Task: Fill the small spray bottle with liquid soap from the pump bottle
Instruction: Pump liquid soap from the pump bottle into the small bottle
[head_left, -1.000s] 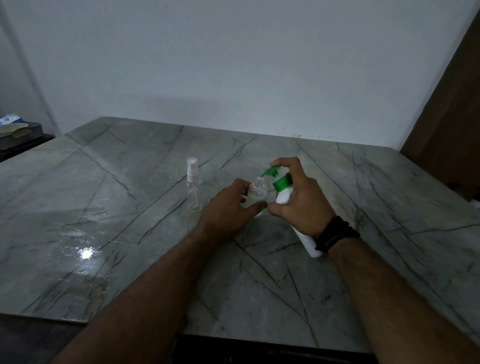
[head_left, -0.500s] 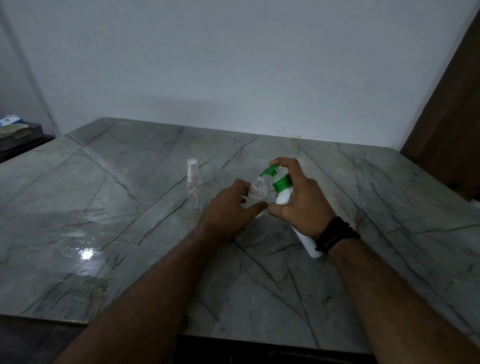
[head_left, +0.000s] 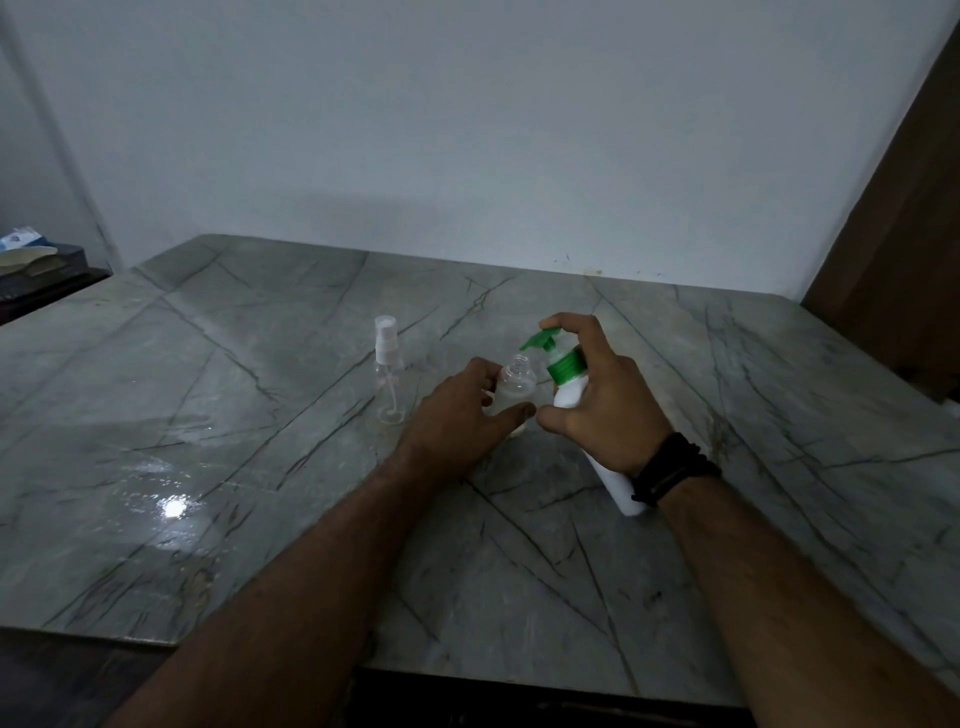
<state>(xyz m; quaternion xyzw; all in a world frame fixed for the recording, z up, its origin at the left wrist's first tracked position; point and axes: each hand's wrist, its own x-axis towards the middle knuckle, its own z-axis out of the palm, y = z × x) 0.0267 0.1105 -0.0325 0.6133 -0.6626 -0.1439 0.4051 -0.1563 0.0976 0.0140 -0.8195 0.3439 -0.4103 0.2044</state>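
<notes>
With the left hand (head_left: 457, 415) steadying the small clear open-necked bottle (head_left: 517, 387) on the grey marble counter (head_left: 260, 467), the right hand (head_left: 602, 410), fingers wrapped round the tilted white green-topped pump bottle (head_left: 571, 389), should keep the spout over the neck and press slowly.

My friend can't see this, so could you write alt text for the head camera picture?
A person's right hand tilts a white pump bottle with a green pump, its nozzle over the open mouth of a small clear bottle that the left hand steadies on a grey marble table. A capped spray bottle stands to the left.
</notes>
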